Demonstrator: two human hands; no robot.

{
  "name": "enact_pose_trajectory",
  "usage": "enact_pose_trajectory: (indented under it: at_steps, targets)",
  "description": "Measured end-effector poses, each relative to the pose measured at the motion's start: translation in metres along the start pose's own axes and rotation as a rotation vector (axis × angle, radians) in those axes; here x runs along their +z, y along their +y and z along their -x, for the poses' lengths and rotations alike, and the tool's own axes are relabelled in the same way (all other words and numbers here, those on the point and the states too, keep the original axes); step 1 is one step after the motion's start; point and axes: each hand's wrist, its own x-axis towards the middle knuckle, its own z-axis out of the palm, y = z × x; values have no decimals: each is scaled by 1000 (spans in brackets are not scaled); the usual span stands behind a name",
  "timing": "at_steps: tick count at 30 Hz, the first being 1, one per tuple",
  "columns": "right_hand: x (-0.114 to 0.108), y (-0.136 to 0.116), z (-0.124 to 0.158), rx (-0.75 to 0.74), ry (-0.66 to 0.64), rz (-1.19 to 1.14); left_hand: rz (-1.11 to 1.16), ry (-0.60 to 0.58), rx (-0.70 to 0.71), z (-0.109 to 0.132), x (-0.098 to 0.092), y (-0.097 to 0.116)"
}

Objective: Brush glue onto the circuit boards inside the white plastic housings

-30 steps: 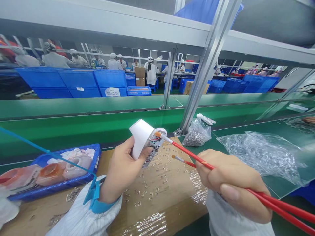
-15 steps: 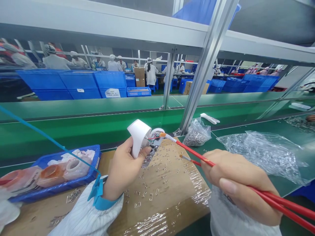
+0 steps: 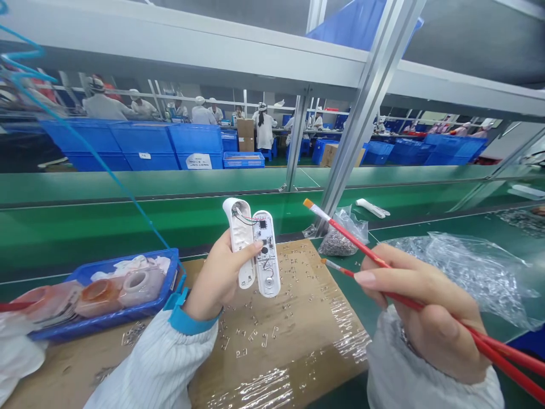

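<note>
My left hand grips an opened white plastic device casing, its two halves side by side. One half carries a white circuit board with a black chip, and thin red, green and black wires link the halves. The thumb rests on the board. My right hand is closed around two red-handled paintbrushes. Their orange-brown bristles point toward the casing and stay apart from it. Beneath the hands, small metal clips lie scattered on a taped cardboard sheet. A blue wrist strap circles my left wrist.
A blue tray with tape rolls stands left. Bags of metal parts, a small one and a large one, lie right, near a white casing part. A metal post rises behind. A blue coiled cord crosses the left side.
My left hand has turned the casing so that its inside and circuit board face me. The brush tip has drawn away from the casing, and my right hand's fingers have shifted on the brushes.
</note>
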Motion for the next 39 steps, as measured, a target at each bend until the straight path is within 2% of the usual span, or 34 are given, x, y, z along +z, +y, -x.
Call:
enact_pose_trajectory:
  at_steps: [5, 10, 16, 20, 26, 32, 39]
  targets:
    - [5, 4, 2, 69, 44, 52, 80, -7, -76, -7, 0, -3]
    - [11, 3, 2, 132, 59, 97, 66, -9, -54, -9, 0, -4]
    - [21, -2, -8, 23, -227, 278, 92, -8, -16, -7, 2, -2]
    - [26, 1, -8, -31, -312, 277, 85, 17, -2, -5, 2, -3]
    - [32, 3, -10, -30, -330, 197, 59, 20, 25, -3, 2, -2]
    - [33, 6, -11, 61, -329, 127, 71, 20, 10, -3, 2, -5]
    - [33, 5, -15, 107, -319, 87, -22, -5, 41, -2, 3, -14]
